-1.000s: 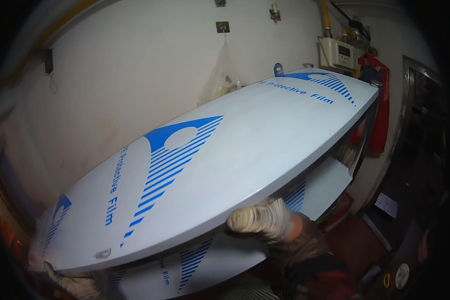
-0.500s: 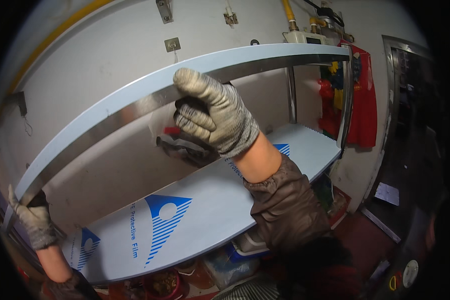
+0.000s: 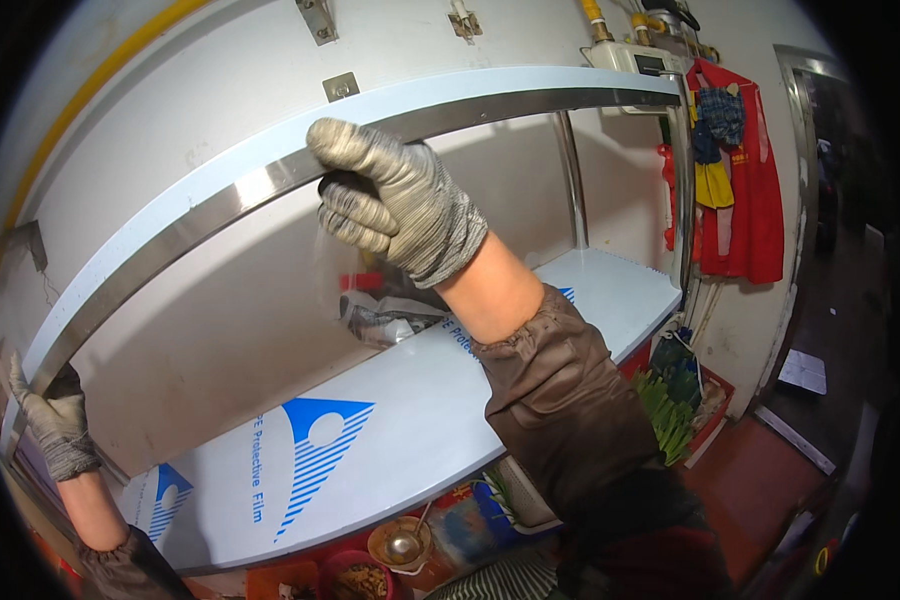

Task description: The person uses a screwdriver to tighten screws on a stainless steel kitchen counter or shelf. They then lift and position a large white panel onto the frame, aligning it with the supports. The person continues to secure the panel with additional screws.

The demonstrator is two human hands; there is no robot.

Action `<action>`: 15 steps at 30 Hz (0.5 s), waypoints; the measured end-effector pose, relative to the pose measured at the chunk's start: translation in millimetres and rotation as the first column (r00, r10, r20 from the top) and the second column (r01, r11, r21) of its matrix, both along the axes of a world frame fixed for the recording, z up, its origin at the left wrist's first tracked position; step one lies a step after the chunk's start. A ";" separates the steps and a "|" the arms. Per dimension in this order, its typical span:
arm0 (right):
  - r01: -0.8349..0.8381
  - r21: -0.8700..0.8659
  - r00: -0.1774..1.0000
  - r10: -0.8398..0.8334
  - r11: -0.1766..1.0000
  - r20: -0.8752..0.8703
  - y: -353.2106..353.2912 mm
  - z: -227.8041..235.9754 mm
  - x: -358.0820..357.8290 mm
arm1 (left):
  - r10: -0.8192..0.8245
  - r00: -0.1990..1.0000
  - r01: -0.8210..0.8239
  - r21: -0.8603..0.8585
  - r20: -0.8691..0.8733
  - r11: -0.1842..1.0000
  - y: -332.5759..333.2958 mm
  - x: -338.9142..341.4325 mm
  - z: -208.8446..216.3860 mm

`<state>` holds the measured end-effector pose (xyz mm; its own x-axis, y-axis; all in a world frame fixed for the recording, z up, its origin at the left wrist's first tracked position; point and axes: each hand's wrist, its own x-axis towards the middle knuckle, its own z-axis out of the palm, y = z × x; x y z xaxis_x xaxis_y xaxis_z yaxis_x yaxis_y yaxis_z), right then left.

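Both my hands wear grey knitted gloves with dark palms. A steel shelf unit stands before me, and my right hand (image 3: 400,205) grips the front edge of its upper shelf (image 3: 220,165) near the middle. The thumb lies over the pale blue film on top, with the fingers curled below the shiny rim. At the far left end, my left hand (image 3: 58,425) holds the same edge, thumb upward; its fingers are partly hidden. Below lies the lower shelf (image 3: 370,435), covered in white film with blue print. A dark plastic bag (image 3: 385,315) shows behind it, partly hidden by my right arm.
A gas meter (image 3: 625,62) with yellow pipes and metal brackets (image 3: 316,20) are on the wall. Red clothing (image 3: 755,190) hangs beyond the right post (image 3: 684,190). Under the lower shelf are a metal ladle (image 3: 402,545), a red tub (image 3: 355,577) and green vegetables (image 3: 665,405).
The upper shelf and both hands sit farther left against the wall fittings, their grip kept. My view has shifted too, showing more of the red clothing and the things below.
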<state>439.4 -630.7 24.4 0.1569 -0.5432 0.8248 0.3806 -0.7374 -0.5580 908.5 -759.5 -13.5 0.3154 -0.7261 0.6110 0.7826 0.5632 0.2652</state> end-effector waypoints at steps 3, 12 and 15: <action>-0.010 -0.069 0.997 0.004 0.998 -0.081 -9.3 4.9 -7.2 | 0.055 0.998 -0.053 0.088 -0.026 0.995 -8.5 -9.2 12.5; -0.104 -0.028 0.986 0.100 0.994 -0.136 -36.5 14.2 -17.6 | -0.026 0.992 0.008 0.141 0.125 0.990 -30.6 -34.3 30.2; -0.140 0.105 0.990 0.142 0.985 -0.015 -34.0 21.8 -4.6 | -0.225 0.974 0.225 0.039 0.000 0.974 -37.2 -53.0 33.1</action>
<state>434.7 -664.7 46.2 0.2556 -0.5962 0.7611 0.4634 -0.6154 -0.6376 855.5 -796.7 19.6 0.1382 -0.8012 0.5822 0.8869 0.3618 0.2873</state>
